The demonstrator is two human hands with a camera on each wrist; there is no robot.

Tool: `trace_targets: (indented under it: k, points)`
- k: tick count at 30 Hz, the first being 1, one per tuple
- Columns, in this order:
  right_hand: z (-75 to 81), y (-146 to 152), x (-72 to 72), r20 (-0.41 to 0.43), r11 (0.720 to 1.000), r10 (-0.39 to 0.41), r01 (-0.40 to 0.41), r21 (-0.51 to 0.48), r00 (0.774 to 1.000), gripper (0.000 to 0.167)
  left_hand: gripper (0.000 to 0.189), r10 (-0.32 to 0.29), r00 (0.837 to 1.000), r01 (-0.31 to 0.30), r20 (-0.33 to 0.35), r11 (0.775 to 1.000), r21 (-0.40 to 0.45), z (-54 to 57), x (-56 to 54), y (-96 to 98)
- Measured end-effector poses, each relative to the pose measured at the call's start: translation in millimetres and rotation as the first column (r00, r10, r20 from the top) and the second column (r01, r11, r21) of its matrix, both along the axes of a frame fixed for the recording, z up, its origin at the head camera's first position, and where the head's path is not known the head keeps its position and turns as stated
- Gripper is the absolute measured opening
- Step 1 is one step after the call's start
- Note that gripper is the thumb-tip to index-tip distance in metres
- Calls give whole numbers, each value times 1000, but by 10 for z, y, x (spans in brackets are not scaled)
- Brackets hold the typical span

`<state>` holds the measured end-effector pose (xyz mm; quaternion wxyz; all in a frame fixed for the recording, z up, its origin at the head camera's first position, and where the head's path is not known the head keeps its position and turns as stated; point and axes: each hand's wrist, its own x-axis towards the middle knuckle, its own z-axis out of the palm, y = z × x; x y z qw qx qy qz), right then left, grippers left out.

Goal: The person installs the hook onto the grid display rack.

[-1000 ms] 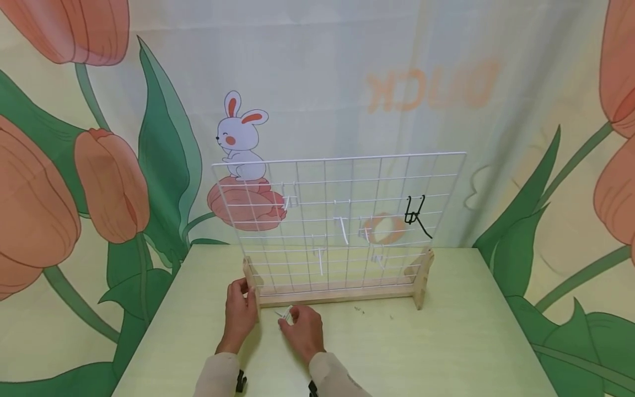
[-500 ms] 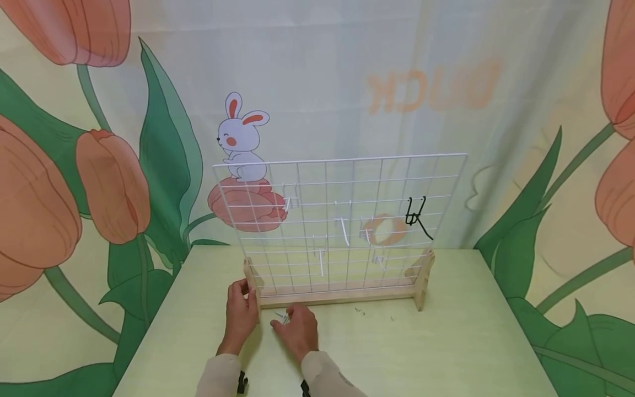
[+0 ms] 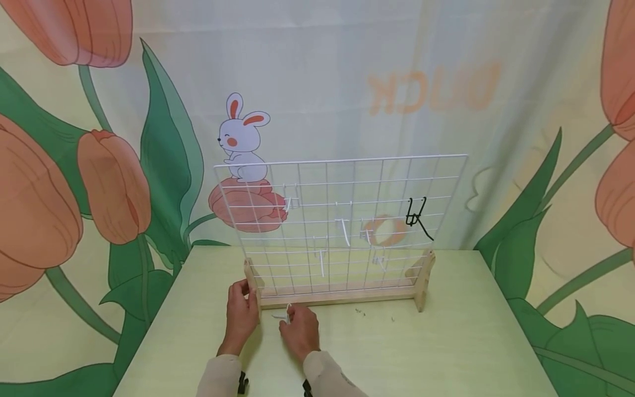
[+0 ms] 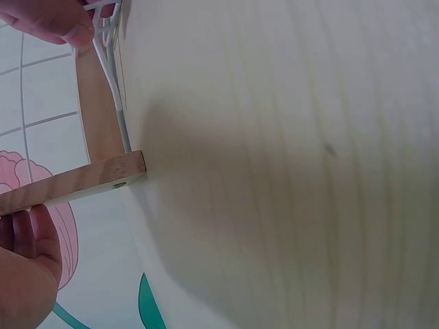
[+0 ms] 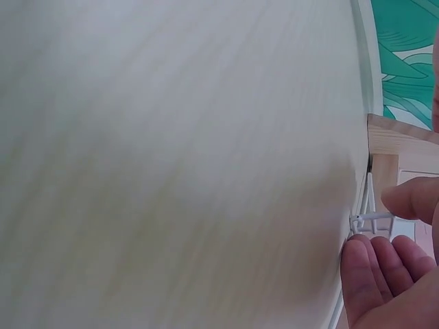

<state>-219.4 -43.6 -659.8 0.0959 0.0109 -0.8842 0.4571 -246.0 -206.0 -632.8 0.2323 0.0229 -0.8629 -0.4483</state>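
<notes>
My right hand pinches a white wire hook between thumb and fingers, low over the table in front of the rack. Its long prong points left in the head view; the right wrist view shows the hook's small frame at the fingertips. My left hand holds the left end of the wooden stand, its fingers against the upright in the left wrist view. A white wire grid panel stands in this base. Several white hooks and one black hook hang on it.
Small dark crumbs lie on the pale table before the rack. Behind the rack hangs a curtain printed with tulips and a rabbit.
My right hand has shifted slightly left and turned the hook between its fingers. The left hand stays at the stand, and the hooks on the grid have not moved.
</notes>
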Motion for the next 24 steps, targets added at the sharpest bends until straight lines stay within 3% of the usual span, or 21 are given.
trace_targets:
  k: [6, 24]
  points:
    - [-28, 49, 17, -24, 1000, 8, -8, -11, 1000, 15, 30, 0, 1000, 0, 8, 1000, 0, -3, -2, 6]
    - [19, 276, 132, 23, 999, 16, -17, 34, 1000, 12, 30, 0, 1000, -1, 27, 1000, 4, -25, 4, 13]
